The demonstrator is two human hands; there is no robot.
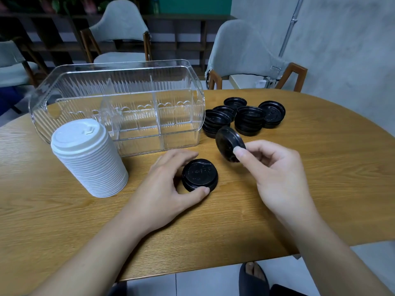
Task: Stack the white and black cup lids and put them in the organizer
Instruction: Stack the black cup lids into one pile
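Two lids in hand: right hand point(275, 167) pinched a tilted black lid point(229, 144) by its rim, raised just right of and above the short black stack point(199, 175).
Left hand point(171, 178): thumb and fingers curled round that stack, steadying it mid-table, near the front edge.
Coming move: judged a short carry leftward and down, lid levelled onto the stack.
White stack point(89, 159): complete-looking, towards the table's left edge.
Loose black lids point(245, 118): clustered behind, towards the far edge.
Clear organizer point(119, 99): compartments held no lids.
Table point(299, 189): open room around both hands.
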